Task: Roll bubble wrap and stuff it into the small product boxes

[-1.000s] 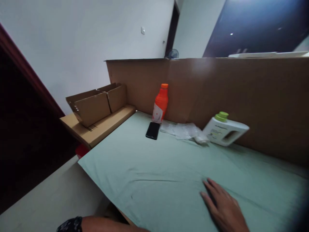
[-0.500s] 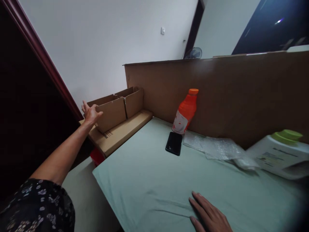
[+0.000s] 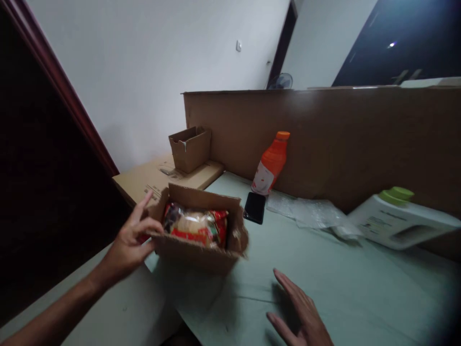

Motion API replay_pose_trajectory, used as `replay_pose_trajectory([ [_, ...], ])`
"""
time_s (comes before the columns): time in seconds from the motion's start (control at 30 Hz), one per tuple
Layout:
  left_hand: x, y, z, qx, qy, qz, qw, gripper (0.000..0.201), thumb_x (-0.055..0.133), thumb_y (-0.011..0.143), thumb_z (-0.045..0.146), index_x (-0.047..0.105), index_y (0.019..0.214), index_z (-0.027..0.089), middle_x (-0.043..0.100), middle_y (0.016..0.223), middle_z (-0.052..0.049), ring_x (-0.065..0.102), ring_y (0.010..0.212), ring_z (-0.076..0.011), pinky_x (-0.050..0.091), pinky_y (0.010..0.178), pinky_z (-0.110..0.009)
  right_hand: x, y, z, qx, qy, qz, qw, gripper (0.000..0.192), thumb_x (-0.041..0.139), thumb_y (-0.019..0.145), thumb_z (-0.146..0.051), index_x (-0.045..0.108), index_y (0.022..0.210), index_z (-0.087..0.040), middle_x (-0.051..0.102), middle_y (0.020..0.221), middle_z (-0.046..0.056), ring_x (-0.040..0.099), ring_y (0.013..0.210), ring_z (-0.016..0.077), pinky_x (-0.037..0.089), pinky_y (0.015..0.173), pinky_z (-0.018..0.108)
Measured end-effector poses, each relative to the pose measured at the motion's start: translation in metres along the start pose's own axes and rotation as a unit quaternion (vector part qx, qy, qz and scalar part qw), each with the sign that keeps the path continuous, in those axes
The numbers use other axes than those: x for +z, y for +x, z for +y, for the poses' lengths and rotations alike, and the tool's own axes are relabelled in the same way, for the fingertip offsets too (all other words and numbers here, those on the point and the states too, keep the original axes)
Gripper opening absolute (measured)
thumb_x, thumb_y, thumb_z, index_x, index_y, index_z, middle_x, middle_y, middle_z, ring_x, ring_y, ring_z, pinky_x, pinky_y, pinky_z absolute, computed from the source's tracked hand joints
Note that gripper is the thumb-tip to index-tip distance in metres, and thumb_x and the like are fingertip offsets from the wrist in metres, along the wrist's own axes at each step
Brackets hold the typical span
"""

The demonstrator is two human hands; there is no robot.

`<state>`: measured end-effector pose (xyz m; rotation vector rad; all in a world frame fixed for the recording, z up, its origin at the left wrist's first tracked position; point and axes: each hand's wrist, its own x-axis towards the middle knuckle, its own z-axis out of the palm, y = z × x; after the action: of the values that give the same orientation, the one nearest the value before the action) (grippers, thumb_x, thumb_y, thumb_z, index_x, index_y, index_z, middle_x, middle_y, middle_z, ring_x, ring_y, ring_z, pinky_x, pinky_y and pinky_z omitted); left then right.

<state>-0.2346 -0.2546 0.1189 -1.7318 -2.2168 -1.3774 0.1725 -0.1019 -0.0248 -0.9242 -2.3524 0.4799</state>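
Note:
My left hand grips the left end of an open cardboard box, with fingers and thumb on its wall. Inside the box lies a shiny food packet in red and clear plastic; its exact contents I cannot make out. The box hangs or rests over the near left part of the green-covered table; whether its base touches the cloth I cannot tell. To the right of the box, my right hand is held over the cloth with thumb and fingers apart, holding nothing.
A second small open box stands on a flat carton at the back left. An orange bottle, a black phone, bubble wrap and a white jug with green cap line a tall cardboard panel.
My left hand has brought the nearer box off the flat carton, toward me and to the right, and its packet now shows. My right hand has shifted slightly left, its thumb spread wider.

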Motion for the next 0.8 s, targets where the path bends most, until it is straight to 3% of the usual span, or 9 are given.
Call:
replay_pose_trajectory([
  [0.1,0.024,-0.043,0.026,0.059,-0.037,-0.058,0.996,0.006,0.064,0.086,0.020,0.069,0.085,0.024,0.026,0.167,-0.001,0.035,0.149,-0.0288,0.039,0.117,-0.040,-0.009,-0.017,-0.030,0.015,0.045,-0.028,0.998,0.087,0.067,0.086,-0.049,0.027,0.159,-0.024,0.043,0.157,0.014,0.048,0.139,0.0363,0.048,0.109,0.052],
  [0.2,0.045,-0.066,0.022,0.036,-0.120,-0.024,0.992,0.049,0.072,0.082,0.021,0.057,0.128,0.033,0.021,0.169,-0.004,0.034,0.150,-0.0272,0.045,0.113,-0.038,-0.016,-0.041,-0.044,0.063,0.086,-0.047,0.993,0.091,0.066,0.087,-0.050,0.021,0.161,-0.023,0.039,0.159,0.017,0.046,0.140,0.0393,0.044,0.112,0.056],
  [0.27,0.062,-0.072,0.002,-0.045,-0.163,-0.033,0.985,0.074,0.078,0.078,0.033,0.043,0.144,0.030,0.034,0.163,-0.012,0.049,0.140,-0.0298,0.053,0.104,-0.039,-0.015,-0.054,-0.049,0.080,0.110,-0.056,0.989,0.093,0.065,0.087,-0.053,0.020,0.161,-0.021,0.038,0.159,0.019,0.044,0.141,0.0410,0.042,0.112,0.058],
  [0.37,0.096,-0.074,-0.028,-0.138,-0.151,-0.166,0.965,0.058,0.078,0.072,0.054,0.067,0.117,0.019,0.073,0.119,-0.014,0.071,0.107,-0.0340,0.062,0.087,-0.042,-0.013,-0.055,-0.055,0.082,0.138,-0.050,0.986,0.094,0.065,0.087,-0.054,0.020,0.161,-0.018,0.036,0.160,0.019,0.040,0.144,0.0401,0.040,0.114,0.059],
  [0.47,0.134,-0.077,-0.030,-0.125,-0.147,-0.258,0.947,0.040,0.072,0.073,0.060,0.071,0.076,0.020,0.075,0.076,-0.007,0.074,0.081,-0.0318,0.063,0.080,-0.043,-0.023,-0.041,-0.054,0.088,0.177,-0.030,0.980,0.087,0.060,0.090,-0.051,0.022,0.161,-0.018,0.033,0.162,0.018,0.036,0.146,0.0376,0.038,0.117,0.056],
  [0.57,0.168,-0.080,-0.005,-0.110,-0.163,-0.220,0.955,0.039,0.069,0.075,0.059,0.071,0.077,0.020,0.075,0.076,-0.008,0.073,0.083,-0.0318,0.062,0.082,-0.044,-0.049,-0.034,-0.039,0.122,0.196,-0.007,0.973,0.081,0.058,0.092,-0.048,0.026,0.160,-0.019,0.037,0.161,0.016,0.036,0.147,0.0367,0.039,0.116,0.055],
  [0.67,0.194,-0.083,0.019,-0.108,-0.178,-0.192,0.959,0.044,0.067,0.076,0.058,0.071,0.092,0.017,0.076,0.096,-0.013,0.071,0.096,-0.0329,0.061,0.085,-0.043,-0.086,-0.040,-0.005,0.121,0.173,-0.056,0.976,0.068,0.060,0.090,-0.040,0.042,0.154,-0.024,0.050,0.152,0.013,0.048,0.139,0.0350,0.044,0.112,0.054],
  [0.73,0.205,-0.088,0.023,-0.113,-0.163,-0.185,0.962,0.046,0.064,0.078,0.059,0.070,0.096,0.017,0.075,0.099,-0.013,0.071,0.094,-0.0323,0.060,0.083,-0.044,-0.111,-0.044,0.022,0.114,0.133,-0.081,0.981,0.051,0.058,0.090,-0.035,0.059,0.141,-0.028,0.059,0.144,0.011,0.056,0.131,0.0328,0.048,0.108,0.053],
  [0.8,0.209,-0.095,0.020,-0.112,-0.131,-0.177,0.969,0.043,0.061,0.080,0.060,0.071,0.091,0.019,0.075,0.090,-0.011,0.070,0.087,-0.0322,0.060,0.079,-0.044,-0.133,-0.035,0.050,0.128,0.064,-0.050,0.988,0.040,0.057,0.090,-0.033,0.069,0.127,-0.028,0.065,0.136,0.010,0.061,0.126,0.0311,0.049,0.106,0.053],
])
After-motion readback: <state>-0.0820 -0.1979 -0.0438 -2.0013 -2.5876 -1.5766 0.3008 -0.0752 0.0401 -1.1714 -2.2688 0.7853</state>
